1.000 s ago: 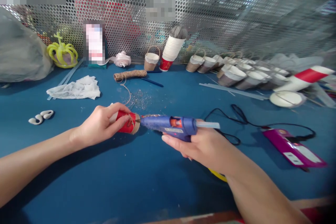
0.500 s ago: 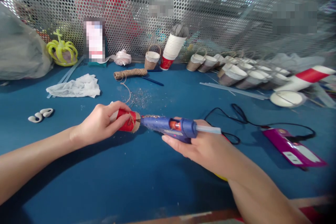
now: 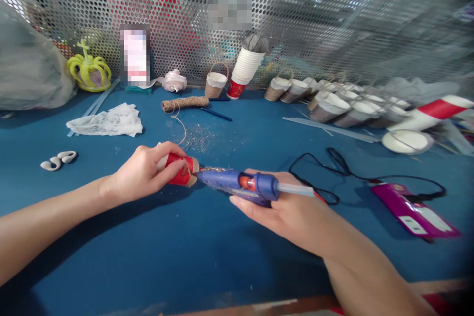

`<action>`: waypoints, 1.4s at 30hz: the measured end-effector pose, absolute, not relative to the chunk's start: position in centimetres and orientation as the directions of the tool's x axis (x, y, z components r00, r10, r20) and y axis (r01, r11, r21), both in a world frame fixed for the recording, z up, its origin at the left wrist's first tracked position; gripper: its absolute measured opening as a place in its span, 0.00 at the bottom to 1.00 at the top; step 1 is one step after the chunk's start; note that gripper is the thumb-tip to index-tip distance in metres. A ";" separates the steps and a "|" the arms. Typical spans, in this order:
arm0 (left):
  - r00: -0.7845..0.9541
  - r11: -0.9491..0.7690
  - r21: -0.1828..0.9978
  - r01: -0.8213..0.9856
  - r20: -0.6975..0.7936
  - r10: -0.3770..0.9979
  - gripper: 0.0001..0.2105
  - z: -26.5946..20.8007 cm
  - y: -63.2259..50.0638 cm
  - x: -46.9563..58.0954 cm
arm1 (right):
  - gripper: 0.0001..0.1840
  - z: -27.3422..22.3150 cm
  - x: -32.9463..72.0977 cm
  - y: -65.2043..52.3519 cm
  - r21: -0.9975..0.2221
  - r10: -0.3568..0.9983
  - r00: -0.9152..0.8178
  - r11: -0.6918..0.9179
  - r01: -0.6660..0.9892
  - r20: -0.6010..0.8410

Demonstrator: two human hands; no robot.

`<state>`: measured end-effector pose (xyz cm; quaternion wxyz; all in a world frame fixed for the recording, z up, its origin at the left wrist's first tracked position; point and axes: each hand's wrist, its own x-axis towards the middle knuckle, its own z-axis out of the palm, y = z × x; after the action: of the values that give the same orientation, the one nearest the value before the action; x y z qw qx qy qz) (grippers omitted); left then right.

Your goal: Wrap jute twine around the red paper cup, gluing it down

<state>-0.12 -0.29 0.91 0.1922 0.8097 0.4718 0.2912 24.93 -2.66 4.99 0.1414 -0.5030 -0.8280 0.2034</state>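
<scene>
A red and white paper cup [image 3: 180,170] lies on its side in my left hand [image 3: 148,168], whose fingers are closed round it. Brown twine or burlap runs about the cup's right end. My right hand [image 3: 285,202] grips a blue hot glue gun [image 3: 237,182], with a clear glue stick [image 3: 296,188] poking out of its back. The gun's tip is at the cup's burlap-edged end; whether it touches cannot be made out. Behind the cup, a twine roll [image 3: 185,103] trails a loose strand towards my left hand.
Small covered cups with handles [image 3: 328,106] crowd the back right. A stack of paper cups [image 3: 246,69] leans against the perforated metal screen [image 3: 177,24]. A purple power strip [image 3: 414,212] with a black cord lies at right. White lace fabric [image 3: 107,121] lies at left.
The glue gun stays at the cup's end, its body and my right hand shifted very slightly. My left hand keeps its hold on the cup. The camera view has shifted a little.
</scene>
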 end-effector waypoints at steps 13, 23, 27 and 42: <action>0.407 -0.513 0.573 0.638 0.315 0.858 0.11 0.7 -0.2 -0.2 | 0.09 4.9 25.0 -2.5 -0.482 0.877 -0.478 0.440 0.758 0.051; 0.468 -0.594 0.554 0.583 0.369 0.803 0.09 0.4 -0.2 -0.5 | 0.14 5.3 24.7 -1.9 -0.456 0.851 -0.519 0.492 0.741 0.075; 0.485 -0.619 0.528 0.581 0.386 0.784 0.09 0.4 -0.2 -0.5 | 0.16 5.3 24.6 -2.0 -0.477 0.874 -0.481 0.454 0.752 0.073; 0.510 -0.640 0.490 0.592 0.387 0.768 0.08 0.7 -0.4 -0.3 | 0.19 5.4 23.8 -1.4 -0.563 0.905 -0.425 0.343 0.752 -0.017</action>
<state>-0.35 -0.43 0.68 0.1491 0.8561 0.3973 0.2950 23.83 -1.43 5.41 0.1512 -0.5146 -0.8052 0.2528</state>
